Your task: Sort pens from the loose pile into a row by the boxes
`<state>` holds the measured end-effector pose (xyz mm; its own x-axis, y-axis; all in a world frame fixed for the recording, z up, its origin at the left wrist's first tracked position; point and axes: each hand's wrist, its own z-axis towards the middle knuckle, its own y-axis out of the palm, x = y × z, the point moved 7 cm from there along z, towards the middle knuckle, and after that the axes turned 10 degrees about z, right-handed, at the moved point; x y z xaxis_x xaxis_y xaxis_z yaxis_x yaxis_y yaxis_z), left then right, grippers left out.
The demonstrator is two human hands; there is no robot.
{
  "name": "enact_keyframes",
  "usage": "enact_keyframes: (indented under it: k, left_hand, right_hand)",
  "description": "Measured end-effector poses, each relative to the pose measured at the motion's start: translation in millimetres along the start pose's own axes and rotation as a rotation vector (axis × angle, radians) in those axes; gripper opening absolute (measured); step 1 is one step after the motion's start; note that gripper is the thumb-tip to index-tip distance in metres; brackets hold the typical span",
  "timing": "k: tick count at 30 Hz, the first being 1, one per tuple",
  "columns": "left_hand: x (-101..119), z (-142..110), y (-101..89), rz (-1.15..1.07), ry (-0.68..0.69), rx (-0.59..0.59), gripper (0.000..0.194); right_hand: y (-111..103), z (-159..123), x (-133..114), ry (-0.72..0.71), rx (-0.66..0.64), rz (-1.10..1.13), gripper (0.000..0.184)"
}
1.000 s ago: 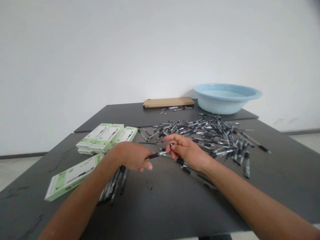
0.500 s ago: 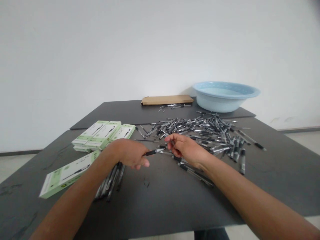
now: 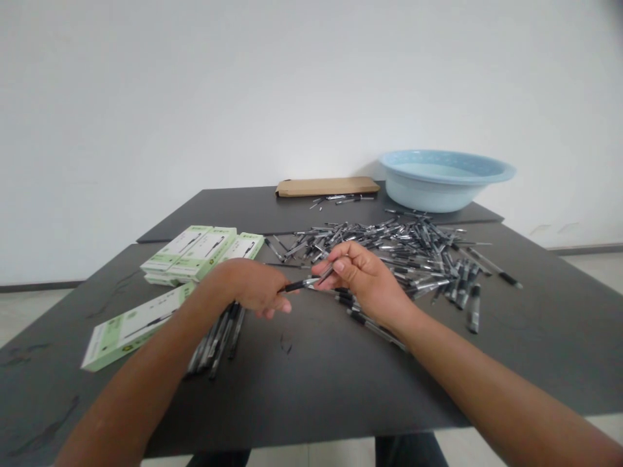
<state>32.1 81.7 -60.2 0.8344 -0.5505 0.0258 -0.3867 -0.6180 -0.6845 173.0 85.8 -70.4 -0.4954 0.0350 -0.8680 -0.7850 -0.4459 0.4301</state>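
Note:
My left hand (image 3: 257, 287) is closed around a pen (image 3: 294, 286), whose black grip and clear end stick out to the right. Between the thumb and fingers of my right hand (image 3: 367, 280) is a thin pen part (image 3: 332, 272), slanted and close to the clear end of that pen. Whether the two touch I cannot tell. Several black and clear pens (image 3: 219, 340) lie side by side under my left wrist. Beyond and beside my right hand spreads a large heap of loose pens (image 3: 403, 243), and a few more pens (image 3: 377, 332) lie beneath that forearm.
Green and white pen boxes (image 3: 195, 250) are stacked at the left, with one box (image 3: 136, 324) lying nearer. A flat brown carton (image 3: 327, 187) and a light blue basin (image 3: 433, 188) stand at the back. The dark table (image 3: 302, 395) ends close in front of me.
My right hand has risen slightly from beside the heap, its fingers now pinching the thin part next to the left hand's pen. The view has tilted a little downward.

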Motion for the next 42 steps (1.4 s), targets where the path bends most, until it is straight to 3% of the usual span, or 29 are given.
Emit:
enact_keyframes:
  k: [12, 19, 26, 42]
  left_hand:
    - [-2.4, -0.5, 1.3, -0.023, -0.028, 0.032, 0.029]
    - [2.0, -3.9, -2.6, 0.037, -0.038, 0.052, 0.027]
    - [5.8, -10.6, -9.1, 0.163, -0.079, 0.138, 0.03]
    - [7.9, -22.3, -10.8, 0.213, -0.175, 0.168, 0.051]
  right_hand:
    - [4.8, -6.5, -13.7, -0.127, -0.051, -0.087, 0.026]
    - [19.9, -15.3, -2.6, -0.103, -0.149, -0.155, 0.014]
    - [17.1, -18.4, 3.2, -0.15, -0.125, -0.508, 0.012]
    - [28.4, -26.7, -7.9, -0.205, -0.132, -0.603, 0.009]
